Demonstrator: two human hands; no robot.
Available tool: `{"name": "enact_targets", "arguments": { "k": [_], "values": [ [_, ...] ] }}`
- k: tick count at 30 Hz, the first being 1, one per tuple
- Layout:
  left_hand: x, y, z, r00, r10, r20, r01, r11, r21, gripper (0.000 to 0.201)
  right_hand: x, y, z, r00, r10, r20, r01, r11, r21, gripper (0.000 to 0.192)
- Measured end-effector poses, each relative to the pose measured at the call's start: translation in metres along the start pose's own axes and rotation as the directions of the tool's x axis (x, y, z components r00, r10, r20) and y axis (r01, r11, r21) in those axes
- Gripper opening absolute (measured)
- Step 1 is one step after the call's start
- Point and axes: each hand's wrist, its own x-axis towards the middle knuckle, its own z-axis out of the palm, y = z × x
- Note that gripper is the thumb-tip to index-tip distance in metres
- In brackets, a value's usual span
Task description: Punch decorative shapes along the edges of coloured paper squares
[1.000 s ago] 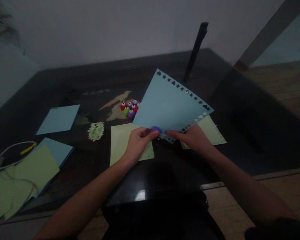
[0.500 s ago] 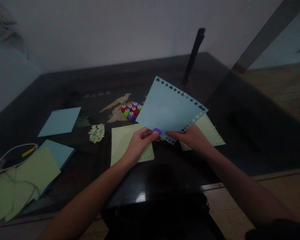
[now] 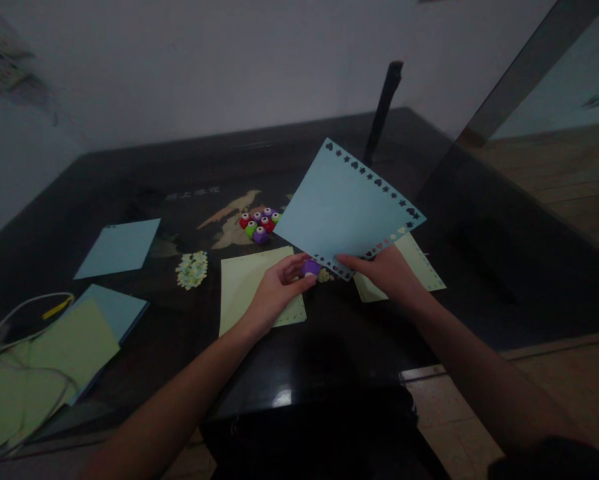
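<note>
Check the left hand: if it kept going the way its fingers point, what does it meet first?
The left hand, holding a purple punch, points right and slightly away. First in line is probably the punched lower edge of the blue sheet held by the right hand. Depth is unclear; they look almost touching.

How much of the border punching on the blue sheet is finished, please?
Two edges of the blue sheet already carry punched shapes. The right hand holds it up; the left hand holds the purple punch at the lower corner. The remaining edges look unpunched.
</note>
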Motion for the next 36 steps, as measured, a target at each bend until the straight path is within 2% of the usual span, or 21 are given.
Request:
{"name": "enact_targets", "arguments": {
  "k": [6,13,18,22,25,30,36],
  "values": [
    [-0.004,0.008,-0.001,0.998,0.057,0.041,-0.063,0.985,0.161,0.051,0.000,0.001,-0.003,0.996,0.020,-0.084,-0.020,1.000,0.002,0.042],
    [-0.006,0.006,-0.001,0.980,0.151,0.128,-0.180,0.949,0.257,0.059,0.000,0.006,-0.003,0.991,0.058,-0.120,-0.049,0.996,0.079,0.038],
    [-0.008,0.006,0.000,0.977,0.168,0.132,-0.202,0.927,0.317,0.059,-0.001,0.004,0.001,0.991,0.120,-0.052,-0.106,0.971,0.215,0.033],
    [-0.007,0.003,0.001,0.979,0.155,0.129,-0.190,0.928,0.320,0.064,-0.004,-0.001,0.011,0.976,0.204,0.071,-0.215,0.875,0.435,0.030],
    [-0.007,0.001,0.001,0.983,0.137,0.119,-0.167,0.937,0.305,0.066,-0.006,-0.001,0.018,0.962,0.240,0.128,-0.271,0.831,0.486,0.034],
    [-0.008,0.003,0.003,0.983,0.131,0.127,-0.161,0.952,0.262,0.064,-0.007,0.003,0.021,0.969,0.234,0.084,-0.247,0.863,0.442,0.039],
    [-0.009,0.008,0.004,0.983,0.130,0.127,-0.160,0.951,0.265,0.060,-0.005,0.003,0.021,0.973,0.226,0.044,-0.219,0.851,0.477,0.039]
  ]
}}
